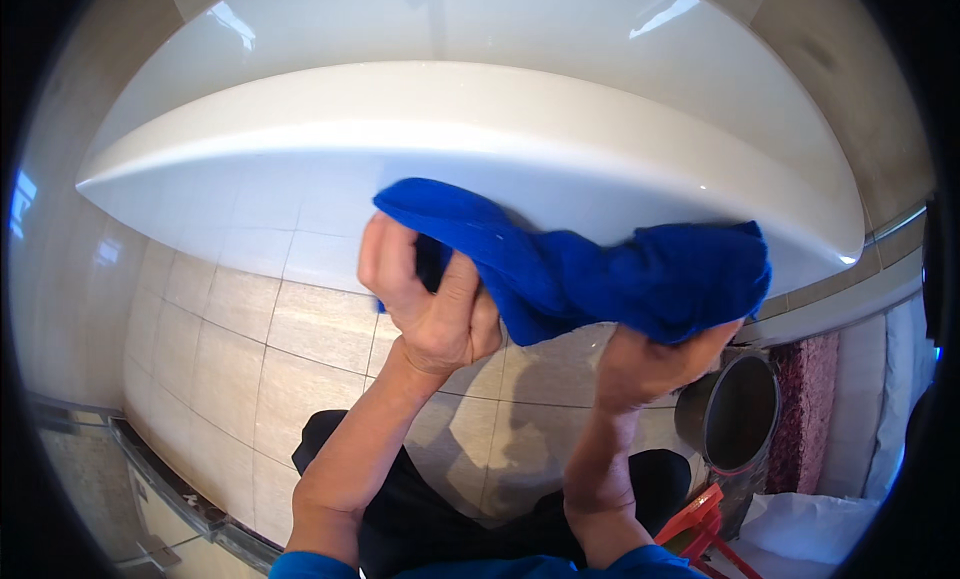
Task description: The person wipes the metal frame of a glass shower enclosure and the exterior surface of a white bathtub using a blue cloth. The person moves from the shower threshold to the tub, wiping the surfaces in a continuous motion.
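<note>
A blue cloth [565, 284] stretches between my hands, loosely folded and twisted in its middle. My left hand [435, 304] is closed round its left end, the fingers curled and the thumb bent in. At the right end my right hand [665, 364] grips the cloth from below; folds hide most of its fingers. Just beyond is a white bathtub [450, 109] with a glossy, curved rim. The cloth hangs in front of the tub's outer side; whether it touches that side I cannot tell.
Beige tiles [310, 379] cover the floor. To my right stands a grey bucket [698, 419], beside a dark red and pink shaggy mat [805, 409]. A red plastic object [695, 519] and white plastic sheeting [810, 529] lie nearer. A dark metal frame [170, 479] edges the lower left.
</note>
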Demonstrator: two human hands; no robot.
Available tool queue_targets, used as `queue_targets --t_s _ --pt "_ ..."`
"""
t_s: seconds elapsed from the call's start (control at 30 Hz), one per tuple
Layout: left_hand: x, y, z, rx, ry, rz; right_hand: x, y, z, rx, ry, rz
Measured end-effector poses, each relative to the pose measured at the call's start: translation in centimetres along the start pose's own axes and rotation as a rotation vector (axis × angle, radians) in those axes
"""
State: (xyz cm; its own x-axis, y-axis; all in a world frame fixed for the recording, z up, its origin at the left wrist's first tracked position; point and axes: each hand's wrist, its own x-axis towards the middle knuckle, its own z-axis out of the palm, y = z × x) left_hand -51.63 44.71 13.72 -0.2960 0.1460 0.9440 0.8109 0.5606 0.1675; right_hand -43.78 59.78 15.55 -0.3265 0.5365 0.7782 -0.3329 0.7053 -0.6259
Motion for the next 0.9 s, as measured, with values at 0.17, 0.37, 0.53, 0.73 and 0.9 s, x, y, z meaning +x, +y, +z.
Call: queue_targets --t_s 0.17,0.37,0.53,0.73,0.9 --pt "-1.0 -3.4 -1.4 0.142 0.088 -0.035 -2.5 -0.1 1.5 0.284 -0.099 0.062" --pt "-0.8 -6.0 -3.3 0.23 0.181 -0.194 -1.9 -1.8 2.8 0.233 -0.089 0.089" --pt "-0.5 -3.0 -0.3 0.093 0.254 -0.159 -0.3 0.2 0.9 0.051 0.114 -0.024" --pt "-1.1 -5.1 -1.2 0.205 0.254 -0.151 -1.3 0.4 1.6 -0.021 0.078 -0.039" --pt "-1.5 -9.3 -4.9 0.256 0.269 -0.357 -2.6 -3.9 5.7 0.063 -0.189 -0.041"
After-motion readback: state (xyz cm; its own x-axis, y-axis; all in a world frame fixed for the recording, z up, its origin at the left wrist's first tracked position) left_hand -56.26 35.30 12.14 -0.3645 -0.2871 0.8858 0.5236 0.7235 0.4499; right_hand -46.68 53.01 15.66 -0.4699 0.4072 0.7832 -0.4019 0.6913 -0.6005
